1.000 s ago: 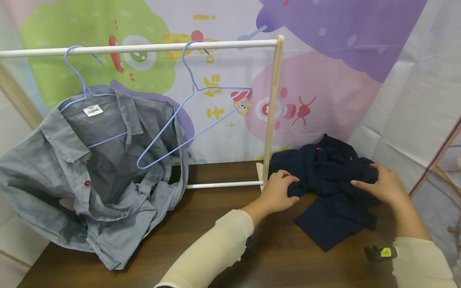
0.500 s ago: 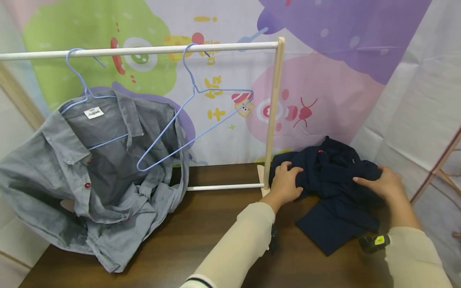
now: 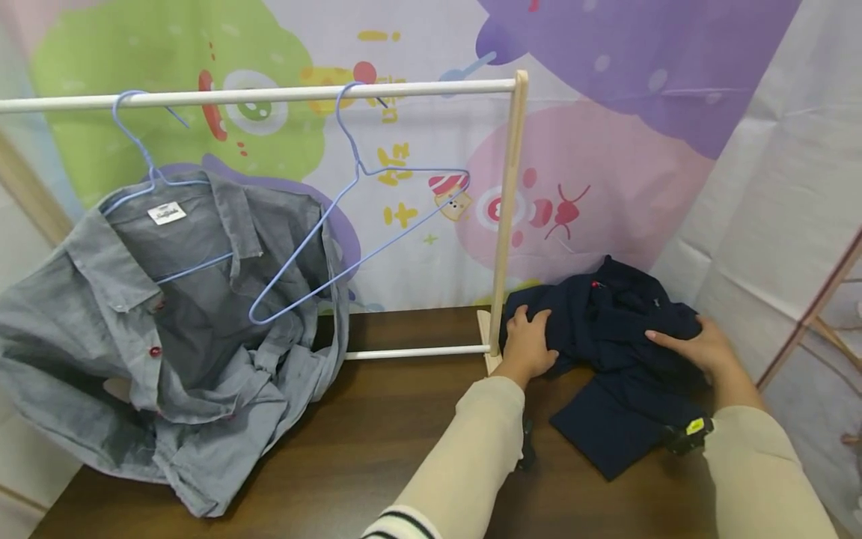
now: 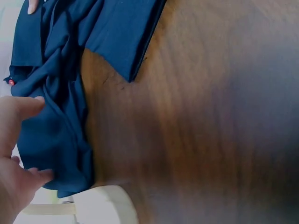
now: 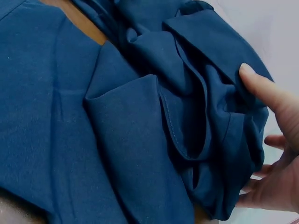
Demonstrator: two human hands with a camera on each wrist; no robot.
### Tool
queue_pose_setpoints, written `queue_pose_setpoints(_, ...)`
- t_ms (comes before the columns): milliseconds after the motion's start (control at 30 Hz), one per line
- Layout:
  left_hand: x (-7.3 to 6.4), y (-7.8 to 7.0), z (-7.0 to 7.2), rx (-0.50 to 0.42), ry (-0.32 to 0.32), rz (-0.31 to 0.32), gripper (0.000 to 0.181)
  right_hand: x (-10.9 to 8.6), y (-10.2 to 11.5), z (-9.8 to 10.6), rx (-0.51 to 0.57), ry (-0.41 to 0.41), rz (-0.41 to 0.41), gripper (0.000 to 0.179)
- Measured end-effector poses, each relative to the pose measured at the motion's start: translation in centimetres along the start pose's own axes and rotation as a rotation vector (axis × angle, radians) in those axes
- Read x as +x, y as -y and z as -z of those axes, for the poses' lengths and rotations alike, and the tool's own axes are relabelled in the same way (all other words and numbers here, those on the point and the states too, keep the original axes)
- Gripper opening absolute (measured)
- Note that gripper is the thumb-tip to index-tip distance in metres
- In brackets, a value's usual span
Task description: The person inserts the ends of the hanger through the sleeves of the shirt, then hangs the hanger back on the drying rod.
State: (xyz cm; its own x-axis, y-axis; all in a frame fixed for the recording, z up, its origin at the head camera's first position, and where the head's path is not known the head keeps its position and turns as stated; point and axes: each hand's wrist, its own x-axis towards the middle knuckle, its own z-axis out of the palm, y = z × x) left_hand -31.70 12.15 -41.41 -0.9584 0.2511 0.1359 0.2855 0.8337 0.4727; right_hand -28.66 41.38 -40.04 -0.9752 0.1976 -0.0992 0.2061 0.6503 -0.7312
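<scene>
A crumpled navy garment (image 3: 606, 322), its kind hidden by the folds, lies on the table to the right of the clothes rack. One wide flat end of it (image 3: 606, 434) points toward me. My left hand (image 3: 530, 346) touches its left side with spread fingers, close to the rack's foot. At the opposite side, my right hand (image 3: 707, 352) has its thumb laid on the cloth. In the right wrist view, the other fingers (image 5: 261, 184) are loosely bent along the garment's outer edge. A small red detail (image 4: 11, 82) shows on the cloth in the left wrist view.
A grey shirt (image 3: 182, 322) hangs on a blue hanger (image 3: 144, 150) from the rack's white rail (image 3: 269, 94). Beside it hangs a bare blue hanger (image 3: 357, 161). The rack's wooden post (image 3: 509, 217) stands left of the navy garment. White cloth (image 3: 741, 224) closes off the right side.
My left hand has moved slightly right and its fingers have spread against the navy garment. The right hand stays at the garment's right edge. Nothing has been lifted.
</scene>
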Motion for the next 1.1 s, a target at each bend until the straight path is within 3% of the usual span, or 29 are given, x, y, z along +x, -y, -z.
queue_pose_setpoints(133,-0.1,0.3,-0.9,-0.009,0.058,0.032,0.075,0.1,0.0,-0.2,0.052,0.028,0.002,0.112)
queue_pose_setpoints(333,-0.5,0.4,-1.4,0.268,0.171,-0.03,0.063,0.2,0.3,-0.8,0.041,0.008,0.001,0.103)
queue_pose_setpoints(500,-0.4,0.1,-1.7,0.371,0.214,-0.073,0.042,-0.1,0.7,-1.0,-0.08,-0.014,-0.001,0.096)
queue_pose_setpoints(667,-0.8,-0.2,-1.8,0.449,0.231,-0.158,0.027,-0.4,0.6,-1.4,-0.156,-0.052,0.035,0.089)
queue_pose_setpoints(800,-1.4,-0.4,-1.7,0.478,0.242,-0.224,0.028,-0.8,0.2,-1.4,-0.18,-0.077,0.074,0.08)
queue_pose_setpoints(1100,-3.5,-0.8,-1.4,0.509,0.244,-0.246,0.033,-2.0,-0.5,-1.0,-0.189,-0.001,0.132,0.082)
